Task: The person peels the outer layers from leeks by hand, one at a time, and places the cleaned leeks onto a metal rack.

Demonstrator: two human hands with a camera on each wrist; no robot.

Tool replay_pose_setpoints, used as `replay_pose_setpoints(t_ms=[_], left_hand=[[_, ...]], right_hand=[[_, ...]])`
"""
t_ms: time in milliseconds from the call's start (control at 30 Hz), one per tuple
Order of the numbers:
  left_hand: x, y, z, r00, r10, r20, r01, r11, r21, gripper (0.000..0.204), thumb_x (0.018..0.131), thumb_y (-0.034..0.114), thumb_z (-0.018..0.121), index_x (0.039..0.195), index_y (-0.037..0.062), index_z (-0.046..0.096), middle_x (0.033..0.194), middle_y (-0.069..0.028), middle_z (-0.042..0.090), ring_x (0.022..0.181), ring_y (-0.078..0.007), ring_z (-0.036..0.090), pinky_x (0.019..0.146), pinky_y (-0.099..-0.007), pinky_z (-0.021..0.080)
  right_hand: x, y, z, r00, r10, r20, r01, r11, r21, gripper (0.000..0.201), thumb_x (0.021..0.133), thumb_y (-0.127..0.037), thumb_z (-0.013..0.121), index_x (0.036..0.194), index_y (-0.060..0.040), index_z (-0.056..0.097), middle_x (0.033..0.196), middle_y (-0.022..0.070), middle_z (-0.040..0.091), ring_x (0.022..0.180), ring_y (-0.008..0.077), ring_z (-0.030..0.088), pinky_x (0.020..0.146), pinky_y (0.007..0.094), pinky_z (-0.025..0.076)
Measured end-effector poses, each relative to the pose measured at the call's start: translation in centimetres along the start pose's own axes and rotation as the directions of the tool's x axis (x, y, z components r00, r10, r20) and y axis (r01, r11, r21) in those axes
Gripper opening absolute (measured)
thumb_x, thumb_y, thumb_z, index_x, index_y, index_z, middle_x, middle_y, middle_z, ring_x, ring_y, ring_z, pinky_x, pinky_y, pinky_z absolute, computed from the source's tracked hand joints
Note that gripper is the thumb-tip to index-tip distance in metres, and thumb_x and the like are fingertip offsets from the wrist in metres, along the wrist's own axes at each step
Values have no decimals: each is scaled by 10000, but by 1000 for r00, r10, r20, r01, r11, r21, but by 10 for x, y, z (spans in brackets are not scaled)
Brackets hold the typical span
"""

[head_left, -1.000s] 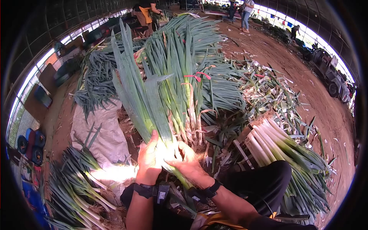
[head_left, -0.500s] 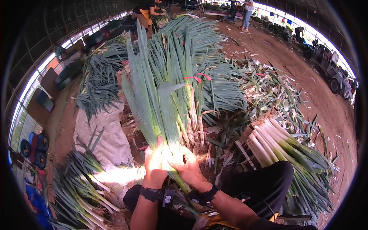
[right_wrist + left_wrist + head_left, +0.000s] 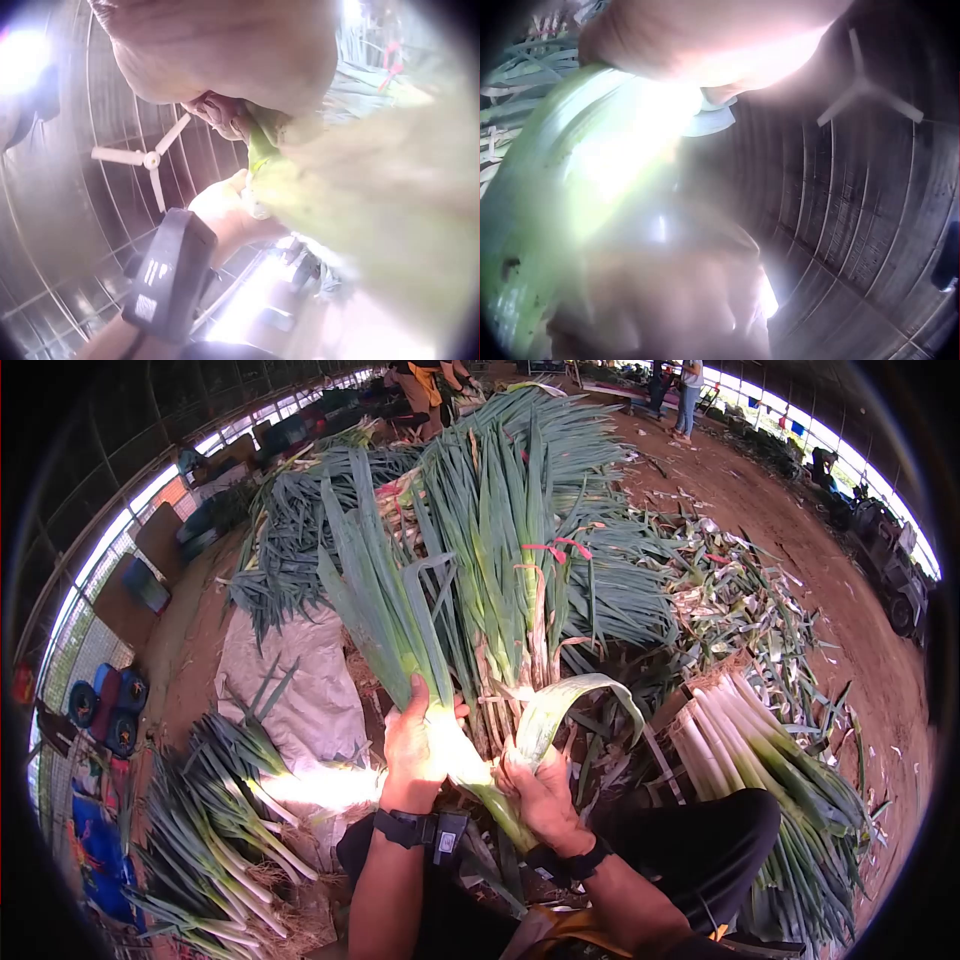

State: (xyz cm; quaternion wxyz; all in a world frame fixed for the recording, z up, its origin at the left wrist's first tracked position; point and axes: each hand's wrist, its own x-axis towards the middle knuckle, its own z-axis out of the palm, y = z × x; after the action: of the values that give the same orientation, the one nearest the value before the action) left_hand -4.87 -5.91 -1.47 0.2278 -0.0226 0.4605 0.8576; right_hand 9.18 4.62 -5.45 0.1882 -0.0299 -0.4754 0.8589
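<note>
The left hand [image 3: 412, 750] grips a thick green onion stalk [image 3: 395, 630], its thumb lying along the stalk where the green meets the pale part. Beside it on the right, the right hand [image 3: 545, 795] pinches a broad leaf [image 3: 555, 710] that stands away from the stalk and curls over to the right. The stalk's lower end runs down between the wrists. In the left wrist view the stalk [image 3: 525, 202] passes under the left hand [image 3: 705, 37], washed out by glare. The right wrist view shows the right hand [image 3: 232, 52] with the blurred leaf [image 3: 375, 202] close by.
Onions with a red tie [image 3: 557, 550] stand just ahead, a large leafy pile behind them. Trimmed white onions [image 3: 735, 730] lie at the right, loose onions [image 3: 215, 830] at lower left by a pale sheet [image 3: 295, 680]. Peeled scraps [image 3: 735, 590] cover the ground at right.
The right hand has moved right and down from the stalk, drawing a leaf away that now bends over. The left hand keeps its grip. The surroundings have shifted right in the head view.
</note>
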Motion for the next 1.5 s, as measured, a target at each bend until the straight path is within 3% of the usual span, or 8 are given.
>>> replay_pose_setpoints(t_ms=[367,500,700,867,967,1133,1367,1500], left_hand=[[0,55,-9,973,219,-69,-215,975,57,437,900,391,705,1026,-18,616,796,-129,664,625,-207,636,554,-315,517],[16,29,-17,954,299,-26,-297,953,64,421,905,368,705,1054,-12,604,794,-127,667,628,-204,648,559,-329,542],[18,-8,-6,979,203,11,-203,976,79,370,928,348,678,1040,2,613,784,-127,667,591,-198,642,539,-360,568],[6,25,0,973,218,80,-220,975,14,387,930,371,670,1034,3,610,796,-117,658,638,-188,626,572,-321,516],[1,2,3,955,271,117,-276,961,26,389,929,365,672,1050,4,596,783,-111,652,648,-193,622,580,-325,513],[-1,12,11,969,228,95,-238,964,116,406,919,440,663,1013,53,586,760,-104,633,628,-202,611,563,-322,508],[-11,84,1,934,354,42,-356,934,26,372,927,395,665,979,32,601,715,-85,623,584,-177,604,521,-276,493],[-17,62,6,959,283,8,-283,959,16,385,936,407,651,980,28,599,702,-103,622,569,-186,605,507,-290,489]], right_hand=[[-111,91,-113,940,269,209,118,320,-940,351,794,-123,635,1128,-18,625,856,215,673,823,387,667,730,445,527],[-130,147,-157,925,376,-55,1,-147,-989,362,743,-271,695,1042,-67,684,868,193,683,819,406,654,728,465,527],[-145,134,-157,981,192,26,32,-32,-999,387,655,-410,769,870,-91,726,824,159,674,785,359,652,737,505,504],[-148,150,-159,958,283,-44,97,-464,-881,196,760,-288,672,941,-236,728,896,51,692,859,333,654,771,458,501],[-147,172,-164,977,209,-40,-31,-47,-998,190,767,-278,661,911,-161,703,876,113,695,818,377,657,692,480,488],[-131,129,-134,957,236,-169,-175,6,-985,233,785,-293,653,925,-112,692,879,147,677,794,382,645,706,494,481],[-90,104,-110,965,-16,261,212,-534,-818,261,811,-274,629,837,-24,698,802,173,674,756,348,661,655,489,503],[-121,162,-180,841,484,-240,-189,-153,-970,364,793,-284,679,1037,-14,658,882,201,695,756,373,686,662,489,538]])
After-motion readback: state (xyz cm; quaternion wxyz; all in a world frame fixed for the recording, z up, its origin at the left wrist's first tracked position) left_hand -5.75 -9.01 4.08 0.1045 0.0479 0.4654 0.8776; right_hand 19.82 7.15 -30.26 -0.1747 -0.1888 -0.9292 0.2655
